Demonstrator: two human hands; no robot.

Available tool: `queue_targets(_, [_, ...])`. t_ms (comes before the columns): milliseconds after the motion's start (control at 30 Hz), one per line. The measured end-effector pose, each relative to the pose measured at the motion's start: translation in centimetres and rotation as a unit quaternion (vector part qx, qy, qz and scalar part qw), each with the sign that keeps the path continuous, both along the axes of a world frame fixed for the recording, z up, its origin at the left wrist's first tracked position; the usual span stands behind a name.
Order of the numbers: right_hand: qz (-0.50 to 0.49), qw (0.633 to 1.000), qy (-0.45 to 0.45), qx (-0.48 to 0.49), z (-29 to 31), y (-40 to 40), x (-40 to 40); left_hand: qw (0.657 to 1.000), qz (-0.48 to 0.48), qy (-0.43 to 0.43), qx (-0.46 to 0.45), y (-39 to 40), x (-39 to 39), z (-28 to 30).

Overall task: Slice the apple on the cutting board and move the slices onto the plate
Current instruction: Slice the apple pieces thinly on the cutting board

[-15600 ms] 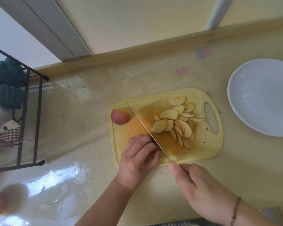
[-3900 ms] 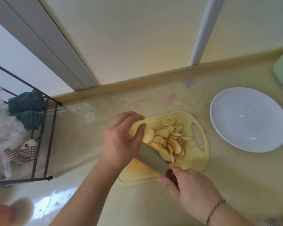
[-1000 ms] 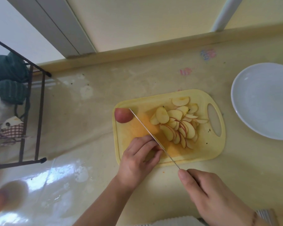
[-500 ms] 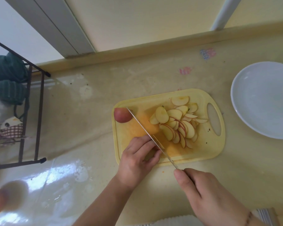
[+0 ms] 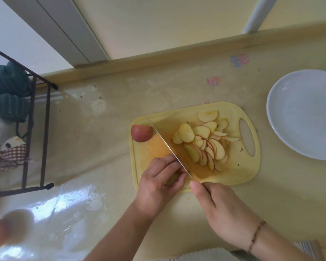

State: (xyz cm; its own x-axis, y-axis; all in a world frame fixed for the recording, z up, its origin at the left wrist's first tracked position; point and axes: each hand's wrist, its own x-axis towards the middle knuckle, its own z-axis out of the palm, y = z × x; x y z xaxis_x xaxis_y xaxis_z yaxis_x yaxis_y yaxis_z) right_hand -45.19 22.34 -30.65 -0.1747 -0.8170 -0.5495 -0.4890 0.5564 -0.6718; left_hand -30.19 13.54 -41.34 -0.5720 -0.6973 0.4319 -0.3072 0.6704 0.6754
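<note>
Slicing was under way: the left hand (image 5: 159, 182) curled over a mostly hidden, probably apple piece (image 5: 172, 179), while the right hand (image 5: 221, 209) gripped the long steel knife (image 5: 169, 147) on the yellow plastic cutting board (image 5: 239, 172); next, another thin cut.

No readable text, labels or numbers; faint coloured marks on the tabletop (image 5: 239, 60), perhaps prints, illegible

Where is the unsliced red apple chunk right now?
The unsliced red apple chunk sits at the far left corner of the yellow plastic cutting board, left of the knife blade.
</note>
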Motion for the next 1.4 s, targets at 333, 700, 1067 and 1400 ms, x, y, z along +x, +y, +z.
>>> queue_targets(333, [-0.011, 1.0, -0.023, -0.005, -1.4, -0.4, -0.7, 1.0, -0.004, -0.018, 0.018, -0.1, 0.2, 0.2])
queue_targets(700, [-0.01, 0.999, -0.046, -0.004, 1.0, -0.7, -1.9, 1.0, 0.01, -0.009, 0.009, 0.3, 0.4, -0.3])
queue_targets(1067, [0.008, 1.0, -0.01, -0.004, 1.3, 1.1, -0.5, 1.0, -0.009, 0.014, 0.018, 0.1, 0.2, 0.3])
queue_targets(1400, [-0.003, 1.0, 0.005, -0.018, 0.9, 0.4, 0.2, 1.0, 0.004, 0.019, 0.021, 0.0, 0.1, 0.1])
